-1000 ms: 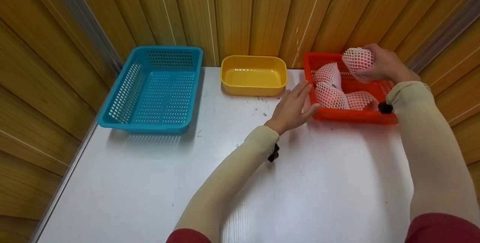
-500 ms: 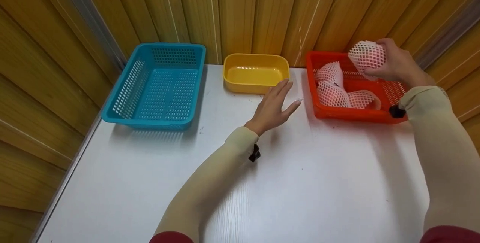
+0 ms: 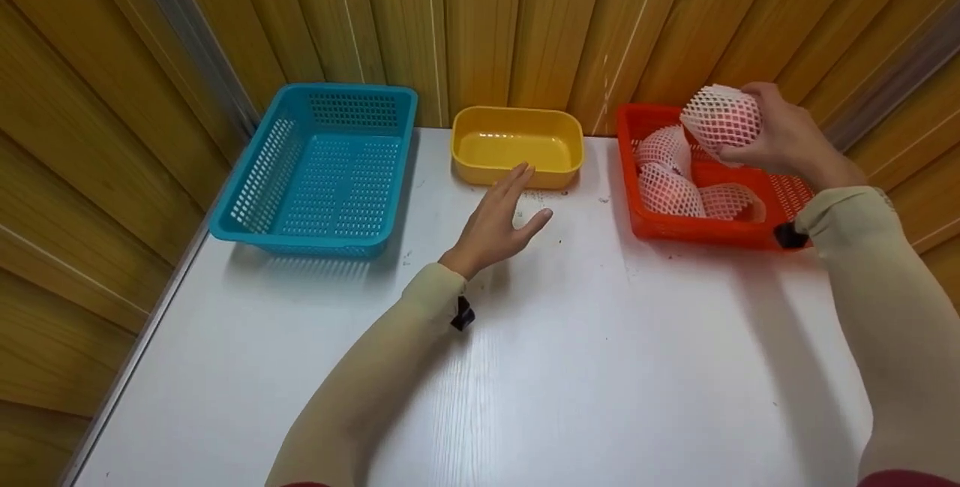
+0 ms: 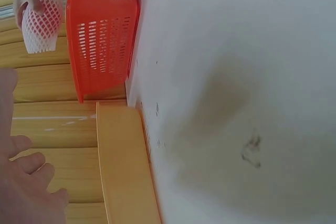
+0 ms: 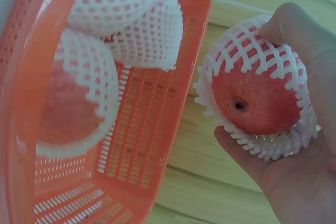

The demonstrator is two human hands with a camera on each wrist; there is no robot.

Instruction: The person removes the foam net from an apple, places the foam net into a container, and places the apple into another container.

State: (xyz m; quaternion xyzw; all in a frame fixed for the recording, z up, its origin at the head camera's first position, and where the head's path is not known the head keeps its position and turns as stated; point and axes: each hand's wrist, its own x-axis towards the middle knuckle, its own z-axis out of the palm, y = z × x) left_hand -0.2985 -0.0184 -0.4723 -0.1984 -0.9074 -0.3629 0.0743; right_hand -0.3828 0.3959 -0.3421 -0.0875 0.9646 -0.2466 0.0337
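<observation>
My right hand [image 3: 787, 130] grips a red apple [image 5: 257, 100] in a white foam net sleeve [image 3: 722, 118], above the red basket [image 3: 705, 230]. In the right wrist view, thumb and fingers lie on opposite sides of the net, and the apple's bare red end shows. Several more net-wrapped fruits [image 3: 667, 190] lie in the left part of that basket. My left hand [image 3: 491, 228] holds nothing. Its fingers are extended over the table, the tips overlapping the front wall of the yellow tub [image 3: 517, 175] in the head view.
A blue perforated basket [image 3: 300, 239] stands at the back left of the white table [image 3: 600, 367]. Wood-panelled walls [image 3: 480, 29] close off the back and both sides. The yellow tub sits between the two baskets, against the back wall.
My left hand has moved left, from the red basket's near left edge to in front of the yellow tub. My right hand still holds the apple above the basket, having shifted slightly.
</observation>
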